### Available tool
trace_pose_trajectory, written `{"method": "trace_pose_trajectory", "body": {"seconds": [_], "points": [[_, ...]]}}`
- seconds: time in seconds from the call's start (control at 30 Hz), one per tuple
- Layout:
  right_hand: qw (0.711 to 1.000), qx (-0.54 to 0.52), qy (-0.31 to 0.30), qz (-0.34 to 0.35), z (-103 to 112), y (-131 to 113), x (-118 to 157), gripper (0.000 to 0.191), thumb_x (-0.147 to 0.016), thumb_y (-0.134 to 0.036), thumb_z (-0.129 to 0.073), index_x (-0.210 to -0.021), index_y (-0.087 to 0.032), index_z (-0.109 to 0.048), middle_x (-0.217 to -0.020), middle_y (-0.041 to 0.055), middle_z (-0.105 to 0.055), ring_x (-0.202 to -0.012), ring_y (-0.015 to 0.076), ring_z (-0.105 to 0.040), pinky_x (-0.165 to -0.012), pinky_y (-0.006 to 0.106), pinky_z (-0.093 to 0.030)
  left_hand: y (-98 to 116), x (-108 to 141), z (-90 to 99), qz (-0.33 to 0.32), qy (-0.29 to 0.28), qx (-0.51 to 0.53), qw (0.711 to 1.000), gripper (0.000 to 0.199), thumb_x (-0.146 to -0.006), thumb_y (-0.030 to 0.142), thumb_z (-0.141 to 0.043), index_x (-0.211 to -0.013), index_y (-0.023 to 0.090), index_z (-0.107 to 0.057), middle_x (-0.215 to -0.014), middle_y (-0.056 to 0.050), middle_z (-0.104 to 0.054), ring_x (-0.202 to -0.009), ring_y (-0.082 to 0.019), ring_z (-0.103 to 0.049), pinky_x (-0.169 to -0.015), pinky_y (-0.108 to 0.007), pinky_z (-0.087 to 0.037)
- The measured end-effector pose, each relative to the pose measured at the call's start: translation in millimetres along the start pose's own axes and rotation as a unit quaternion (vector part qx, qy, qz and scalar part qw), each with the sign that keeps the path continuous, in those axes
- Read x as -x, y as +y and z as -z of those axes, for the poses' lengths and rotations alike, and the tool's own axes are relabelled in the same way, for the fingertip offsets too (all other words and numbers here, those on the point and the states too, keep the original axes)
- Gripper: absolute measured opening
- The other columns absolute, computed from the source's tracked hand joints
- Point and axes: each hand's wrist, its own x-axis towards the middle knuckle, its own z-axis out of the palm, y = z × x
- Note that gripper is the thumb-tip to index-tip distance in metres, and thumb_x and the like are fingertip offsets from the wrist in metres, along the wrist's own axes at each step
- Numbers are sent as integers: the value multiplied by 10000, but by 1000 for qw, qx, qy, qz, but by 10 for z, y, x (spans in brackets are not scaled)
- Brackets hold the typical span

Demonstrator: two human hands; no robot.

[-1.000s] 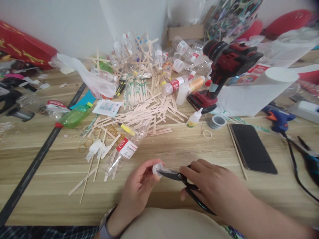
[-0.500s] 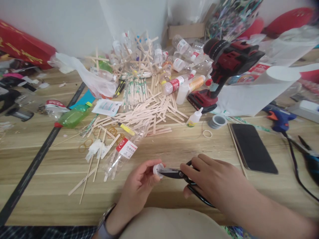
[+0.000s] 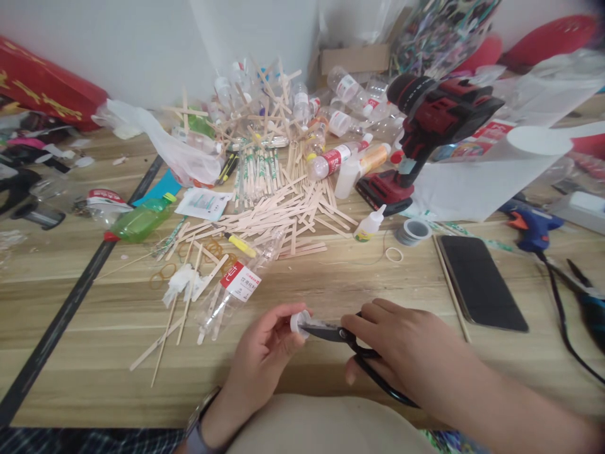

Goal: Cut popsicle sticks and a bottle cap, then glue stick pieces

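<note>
Between the thumb and fingers of my left hand [image 3: 265, 353] is a small white bottle cap [image 3: 299, 323], its hollow side turned to the right. My right hand [image 3: 401, 350] grips black-handled scissors [image 3: 347, 334] by the loops. The blade tips reach into the cap; how deep they go I cannot tell. Just beyond my left hand lies a clear crushed plastic bottle [image 3: 240, 282] with a red and white label.
Loose craft sticks [image 3: 269, 214] spread across the table [image 3: 331, 284]. A drill [image 3: 425, 126] stands upright behind a glue bottle [image 3: 370, 224]. To the right are a phone [image 3: 482, 282], a wooden stick [image 3: 451, 287] and a blue glue gun [image 3: 532, 224].
My right hand has turned slightly and the lower scissor handle has swung down and to the right. The cap and my left hand stay nearly in place.
</note>
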Motion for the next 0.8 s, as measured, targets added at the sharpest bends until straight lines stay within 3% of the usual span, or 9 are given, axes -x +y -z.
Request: {"method": "trace_pose_trajectory", "body": {"seconds": [0.13,0.3,0.6,0.8], "points": [[1000,-17,-6,-5,-5,-49,-4,304,-730,-493,-771,-851,-237,-663,-679,-13,-666,-632,192,-655,-496,278,-366,6,2,-2,-7,11,3,1000,283,-849,374,-671,-1071,202,-642,-1106,-77,-731,-989,-187,-685,-868,-275,-541],[999,28,36,24,-15,-56,20,342,-720,-537,-759,-802,-225,-645,-631,-11,-631,-572,179,-615,-471,284,-328,-1,7,-7,1,12,17,1000,299,-837,381,-686,-1066,191,-645,-1092,-83,-736,-976,-187,-691,-859,-274,-545],[992,92,81,33,-24,-48,24,273,-835,-489,-647,-766,-227,-612,-612,3,-600,-573,183,-575,-468,305,-281,-8,5,4,8,6,37,999,303,-832,386,-693,-1068,201,-655,-1084,-80,-744,-984,-198,-692,-866,-288,-543],[999,20,34,11,-126,-112,49,285,-809,-508,-685,-792,-231,-623,-630,-11,-643,-566,184,-627,-484,294,-333,-6,16,3,-16,19,15,1000,273,-837,362,-687,-1048,192,-652,-1083,-89,-744,-967,-204,-704,-846,-291,-557]]}}
